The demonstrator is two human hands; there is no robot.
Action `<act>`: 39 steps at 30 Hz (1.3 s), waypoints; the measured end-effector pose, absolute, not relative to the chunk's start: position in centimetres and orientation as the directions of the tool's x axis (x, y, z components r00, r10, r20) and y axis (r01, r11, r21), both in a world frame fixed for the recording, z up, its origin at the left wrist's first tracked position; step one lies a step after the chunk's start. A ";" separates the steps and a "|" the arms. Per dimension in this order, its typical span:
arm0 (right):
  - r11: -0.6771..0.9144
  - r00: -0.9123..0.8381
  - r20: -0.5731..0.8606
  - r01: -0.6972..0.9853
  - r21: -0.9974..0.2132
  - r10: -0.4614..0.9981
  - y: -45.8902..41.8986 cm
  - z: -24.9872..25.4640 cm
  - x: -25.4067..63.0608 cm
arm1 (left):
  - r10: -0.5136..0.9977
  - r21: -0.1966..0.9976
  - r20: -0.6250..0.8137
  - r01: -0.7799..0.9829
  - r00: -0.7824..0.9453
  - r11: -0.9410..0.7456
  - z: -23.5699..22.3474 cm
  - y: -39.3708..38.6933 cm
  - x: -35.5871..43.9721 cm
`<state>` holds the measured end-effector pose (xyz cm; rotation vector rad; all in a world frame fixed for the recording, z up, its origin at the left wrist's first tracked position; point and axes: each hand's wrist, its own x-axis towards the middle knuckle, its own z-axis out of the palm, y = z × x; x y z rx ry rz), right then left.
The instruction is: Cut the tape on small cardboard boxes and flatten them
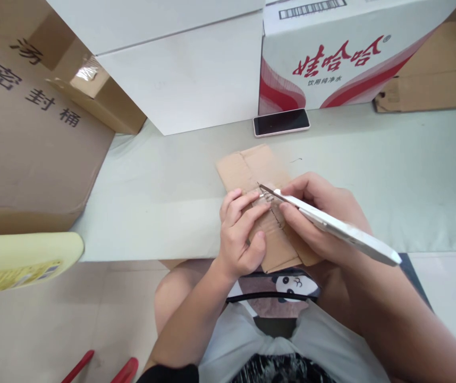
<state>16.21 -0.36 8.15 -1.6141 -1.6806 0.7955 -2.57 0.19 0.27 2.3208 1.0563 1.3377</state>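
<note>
"What's closest to us?"

"On the left, a yellow container [20, 254] by the desk's [164, 213] near edge, partly out of sight. Then the cardboard [279, 242], at the middle of that edge, its nearest corner poking slightly past it."

"And the hands?"

"The left hand [238, 234] rests on the cardboard, palm down, fingers loosely spread. The right hand [334, 202] is pinching a knife [342, 229] between thumb and fingers, close to the blade; the white handle slants back over the wrist."

"Is the blade in the cardboard?"

"Its tip is over the crease, just beside the left fingertips. I can't tell whether it has gone in."

"What's further back?"

"A phone [281, 123], screen up, near the middle of the far edge. Right behind it stands a water carton [343, 69] with red lettering, and left of that a plain white box [196, 80]."

"And the far corners?"

"A big brown carton [24, 154] towards the left one, with a smaller brown box [112, 101] beside it; folded brown cardboard [435, 90] towards the right."
</note>
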 end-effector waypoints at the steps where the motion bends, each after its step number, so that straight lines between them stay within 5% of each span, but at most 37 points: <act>1: 0.053 -0.015 0.054 0.596 -0.801 0.998 -0.3 8.2 16.2 | 0.701 0.544 0.644 0.459 0.308 -0.702 0.2 0.2 -2.6; 39: 0.059 -0.004 0.070 0.582 -0.811 0.998 -0.4 7.7 16.3 | 0.712 0.554 0.632 0.464 0.307 -0.691 0.2 0.1 -2.6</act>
